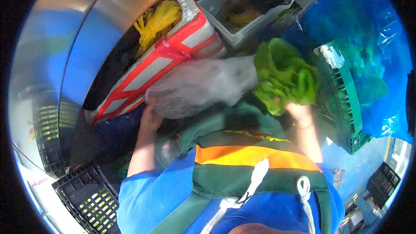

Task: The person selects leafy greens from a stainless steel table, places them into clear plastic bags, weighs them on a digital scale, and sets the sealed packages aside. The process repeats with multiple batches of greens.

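Note:
My left hand (151,115) grips the near-left end of a translucent white plastic bag (201,84), which stretches to the right and looks slightly blurred; its fingers are partly hidden by the plastic. My right hand (294,110) is closed round the lower end of a bright green leafy vegetable bunch (284,71), held upright beside the bag's right end. Behind the bag stands a white foam box with red tape (147,74), with yellow plastic bags (160,19) in it.
A white foam box (234,37) with dark contents stands at the back. On the right are a green crate (346,100) and blue plastic sheeting (383,39). Black crates (80,190) (381,184) sit low at both sides. A shiny metal wall (78,39) curves along the left.

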A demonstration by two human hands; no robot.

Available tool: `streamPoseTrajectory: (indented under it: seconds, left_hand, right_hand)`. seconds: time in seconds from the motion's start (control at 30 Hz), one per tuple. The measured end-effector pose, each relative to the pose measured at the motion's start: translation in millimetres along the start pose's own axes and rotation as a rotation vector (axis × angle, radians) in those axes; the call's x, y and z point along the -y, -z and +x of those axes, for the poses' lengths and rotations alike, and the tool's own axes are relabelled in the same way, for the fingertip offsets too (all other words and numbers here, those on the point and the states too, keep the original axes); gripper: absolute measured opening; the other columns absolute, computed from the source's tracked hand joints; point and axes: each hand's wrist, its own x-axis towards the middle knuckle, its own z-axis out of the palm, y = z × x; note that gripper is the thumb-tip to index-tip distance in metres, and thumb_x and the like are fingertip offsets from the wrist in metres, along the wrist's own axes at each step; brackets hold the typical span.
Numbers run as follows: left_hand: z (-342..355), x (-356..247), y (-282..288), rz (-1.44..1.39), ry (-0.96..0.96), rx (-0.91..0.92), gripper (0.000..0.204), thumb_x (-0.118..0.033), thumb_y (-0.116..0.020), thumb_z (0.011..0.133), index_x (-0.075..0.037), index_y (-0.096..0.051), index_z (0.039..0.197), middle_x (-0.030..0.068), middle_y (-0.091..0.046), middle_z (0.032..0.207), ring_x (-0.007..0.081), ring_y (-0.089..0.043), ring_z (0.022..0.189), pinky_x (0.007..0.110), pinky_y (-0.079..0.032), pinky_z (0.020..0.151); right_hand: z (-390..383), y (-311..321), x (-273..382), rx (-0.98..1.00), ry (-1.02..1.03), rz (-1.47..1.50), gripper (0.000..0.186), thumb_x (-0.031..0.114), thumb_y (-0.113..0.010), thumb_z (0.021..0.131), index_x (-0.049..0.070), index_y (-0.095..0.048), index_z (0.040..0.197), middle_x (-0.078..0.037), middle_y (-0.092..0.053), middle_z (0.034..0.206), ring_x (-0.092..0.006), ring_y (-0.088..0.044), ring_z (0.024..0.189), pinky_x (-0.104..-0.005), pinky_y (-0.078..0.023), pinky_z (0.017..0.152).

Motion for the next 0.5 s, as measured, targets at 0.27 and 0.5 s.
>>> streamPoseTrajectory:
  seconds: [0.27,0.5]
  left_hand:
    - [49.2,45.9,-219.4,0.772,-0.127,0.46,0.058,-0.025,-0.062,0.091,-0.005,-0.037,0.14,0.0108,-0.043,0.137,0.0228,-0.042,0.124,0.04,-0.034,0.106]
    - [112.5,62.4,-233.5,1.334,-0.808,0.229,0.071,-0.022,-0.069,0.082,-0.003,-0.035,0.142,0.0243,-0.028,0.149,0.0375,-0.026,0.139,0.045,-0.025,0.112]
  right_hand:
    - [13.0,-30.1,9.9,0.531,-0.022,0.897,0.081,0.014,-0.088,0.06,0.009,-0.05,0.132,-0.006,-0.055,0.13,-0.0213,-0.05,0.12,-0.044,-0.042,0.102]
    - [15.2,20.8,-3.2,0.216,-0.047,1.08,0.085,0.016,-0.087,0.063,0.01,-0.046,0.136,-0.007,-0.053,0.132,-0.0239,-0.05,0.121,-0.0434,-0.04,0.105]
